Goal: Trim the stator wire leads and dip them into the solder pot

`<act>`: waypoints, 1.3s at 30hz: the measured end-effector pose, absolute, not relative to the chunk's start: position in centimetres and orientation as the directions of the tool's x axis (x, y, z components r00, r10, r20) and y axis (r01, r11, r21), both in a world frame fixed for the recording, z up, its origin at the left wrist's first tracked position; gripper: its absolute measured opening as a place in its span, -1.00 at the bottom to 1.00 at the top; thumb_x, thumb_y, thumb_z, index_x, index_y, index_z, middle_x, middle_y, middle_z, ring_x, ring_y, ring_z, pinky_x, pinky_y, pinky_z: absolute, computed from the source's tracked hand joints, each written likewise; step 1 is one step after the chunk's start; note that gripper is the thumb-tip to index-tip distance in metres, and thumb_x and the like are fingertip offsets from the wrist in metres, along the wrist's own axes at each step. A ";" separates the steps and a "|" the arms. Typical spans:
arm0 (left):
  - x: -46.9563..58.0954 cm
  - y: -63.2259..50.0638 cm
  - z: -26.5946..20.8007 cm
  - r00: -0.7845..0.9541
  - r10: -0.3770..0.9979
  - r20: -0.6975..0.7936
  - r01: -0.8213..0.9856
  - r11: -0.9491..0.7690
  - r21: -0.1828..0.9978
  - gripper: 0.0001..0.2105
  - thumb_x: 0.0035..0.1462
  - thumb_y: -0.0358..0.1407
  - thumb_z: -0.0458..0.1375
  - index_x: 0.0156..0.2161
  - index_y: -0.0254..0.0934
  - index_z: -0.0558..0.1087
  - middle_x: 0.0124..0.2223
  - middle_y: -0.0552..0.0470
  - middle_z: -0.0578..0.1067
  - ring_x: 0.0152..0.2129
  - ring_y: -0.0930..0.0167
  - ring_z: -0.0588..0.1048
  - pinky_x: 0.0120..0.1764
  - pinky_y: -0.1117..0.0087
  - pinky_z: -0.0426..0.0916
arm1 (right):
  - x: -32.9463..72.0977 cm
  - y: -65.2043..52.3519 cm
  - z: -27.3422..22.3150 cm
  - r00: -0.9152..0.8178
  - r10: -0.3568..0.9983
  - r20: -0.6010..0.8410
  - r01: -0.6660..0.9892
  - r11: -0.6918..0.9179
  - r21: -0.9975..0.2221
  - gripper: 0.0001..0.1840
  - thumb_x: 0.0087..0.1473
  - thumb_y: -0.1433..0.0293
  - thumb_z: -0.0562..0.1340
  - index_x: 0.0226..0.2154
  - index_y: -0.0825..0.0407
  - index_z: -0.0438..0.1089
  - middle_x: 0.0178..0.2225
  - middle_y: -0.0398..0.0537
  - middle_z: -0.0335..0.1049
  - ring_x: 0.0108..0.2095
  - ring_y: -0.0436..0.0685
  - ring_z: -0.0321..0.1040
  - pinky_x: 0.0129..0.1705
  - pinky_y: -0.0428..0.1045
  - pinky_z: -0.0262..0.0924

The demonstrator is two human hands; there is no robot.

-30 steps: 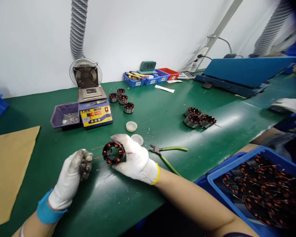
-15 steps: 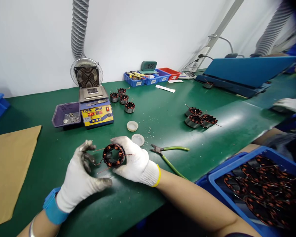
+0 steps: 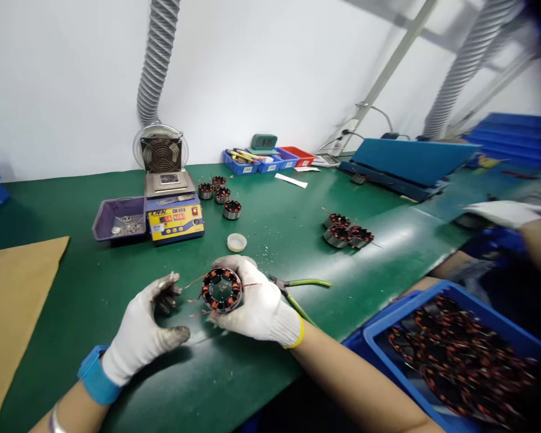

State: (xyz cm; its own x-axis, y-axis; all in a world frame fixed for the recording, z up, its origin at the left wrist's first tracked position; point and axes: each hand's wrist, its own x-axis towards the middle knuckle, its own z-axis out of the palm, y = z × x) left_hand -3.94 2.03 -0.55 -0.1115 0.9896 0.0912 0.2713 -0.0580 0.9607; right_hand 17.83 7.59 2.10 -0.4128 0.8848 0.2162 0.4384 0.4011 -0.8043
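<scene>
In a white glove, my right hand is closed round the side of a stator ring wound with copper wire. Its open centre faces me, and loose copper leads stick out to both sides. My left hand, also gloved and with dark-stained fingertips, is apart from the stator on its left, fingers curved and thumb spread, holding nothing. Green-handled side cutters lie just right of my right hand, partly hidden by it. A small white round dish sits beyond the stator.
Several stators stand near the yellow-fronted solder pot, others farther right. A purple tray holds metal bits. Cardboard lies left. A blue bin full of stators is at right, near a co-worker's gloved hand.
The stator in my right hand has turned so that its centre now shows through. My left hand stays open, slightly farther from it. The whole view has shifted.
</scene>
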 end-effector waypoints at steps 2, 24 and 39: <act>-3.8 2.3 -1.2 -0.056 0.998 0.043 0.336 -0.021 0.942 -0.15 -0.25 -0.02 0.33 0.13 -0.46 0.24 -0.14 -0.14 0.46 -0.34 0.36 0.42 -0.24 0.33 0.41 | 19.4 8.1 2.3 -0.349 0.910 0.223 0.461 0.374 -0.805 -0.21 -0.30 0.29 0.38 0.04 -0.11 0.15 -0.02 -0.11 0.31 -0.07 0.09 0.35 0.00 -0.01 0.29; -3.3 3.7 -3.9 -0.026 0.997 -0.075 0.453 0.079 0.888 -0.16 -0.18 0.20 0.17 0.16 -0.29 0.23 -0.02 -0.09 0.43 -0.24 0.28 0.44 -0.07 0.17 0.37 | 23.8 13.8 4.8 -0.281 0.958 0.051 0.927 0.285 -0.245 -0.32 -0.30 0.21 0.35 -0.02 -0.14 0.27 -0.06 -0.11 0.36 -0.08 0.24 0.33 -0.21 0.03 0.22; -3.5 3.9 -4.2 -0.028 0.999 -0.032 0.510 0.042 0.859 -0.23 -0.13 0.15 0.16 0.14 -0.28 0.27 -0.07 -0.06 0.48 -0.27 0.31 0.48 -0.12 0.23 0.42 | 23.0 13.2 5.4 -0.317 0.948 -0.036 0.944 0.312 -0.108 -0.35 -0.28 0.16 0.33 -0.04 -0.18 0.28 -0.07 -0.13 0.34 -0.15 0.25 0.35 -0.30 0.01 0.17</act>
